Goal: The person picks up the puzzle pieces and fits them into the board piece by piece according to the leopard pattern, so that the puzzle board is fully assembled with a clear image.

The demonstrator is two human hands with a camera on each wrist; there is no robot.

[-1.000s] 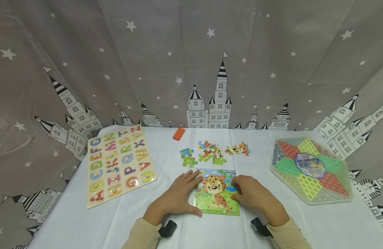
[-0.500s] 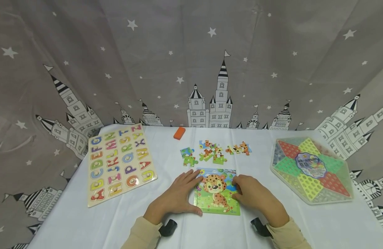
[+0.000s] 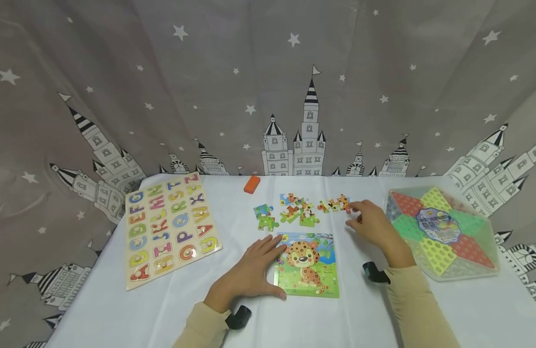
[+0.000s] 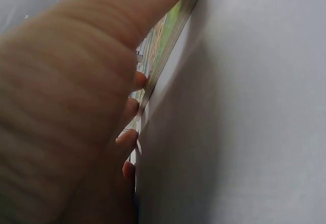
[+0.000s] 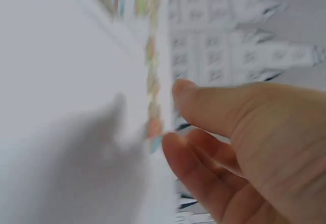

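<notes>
Nearest us on the white-covered desk [image 3: 311, 321], the person's left hand [image 3: 249, 271] lies spread, its thumb and forefinger at the left side of a leopard puzzle [image 3: 310, 263], which sits flat, picture upward. From the left wrist we see what the head view hides: the puzzle's pale side edge alongside those fingers. Farther out, the right hand [image 3: 376, 227] is at the right end of a row of loose pieces [image 3: 334, 205]; the blurred right wrist view shows us its thumb and forefinger parted, pinching nothing. Beyond lie an orange block [image 3: 252, 184] and a grey castle-print curtain [image 3: 207, 87].
</notes>
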